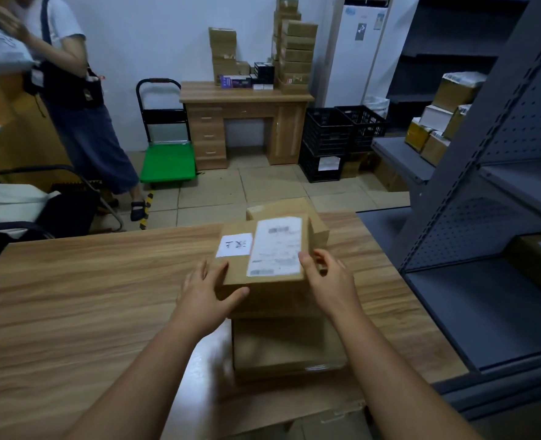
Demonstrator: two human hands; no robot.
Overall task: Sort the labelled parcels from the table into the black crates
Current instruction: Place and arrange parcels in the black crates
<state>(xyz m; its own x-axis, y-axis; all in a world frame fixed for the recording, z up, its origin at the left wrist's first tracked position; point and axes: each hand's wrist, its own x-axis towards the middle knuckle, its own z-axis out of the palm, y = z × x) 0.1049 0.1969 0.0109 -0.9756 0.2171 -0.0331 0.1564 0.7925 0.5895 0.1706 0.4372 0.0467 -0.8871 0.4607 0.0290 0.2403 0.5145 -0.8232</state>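
Observation:
A brown cardboard parcel (237, 271) with two white labels on top sits above the wooden table (88, 296), held between both hands. My left hand (204, 295) grips its near left corner, thumb along the front face. My right hand (331, 277) pinches its right edge, thumb on the big label. Another parcel (318, 231) lies just behind it and a flatter one (288, 347) lies under and in front of it. Black crates (327, 130) stand stacked on the floor at the far right, beside the desk.
A person (81, 122) stands at the far left near a green trolley (167, 160). A wooden desk (247, 122) with stacked boxes stands against the back wall. Grey metal shelving (485, 217) with parcels fills the right side. A chair (40, 204) is at the left.

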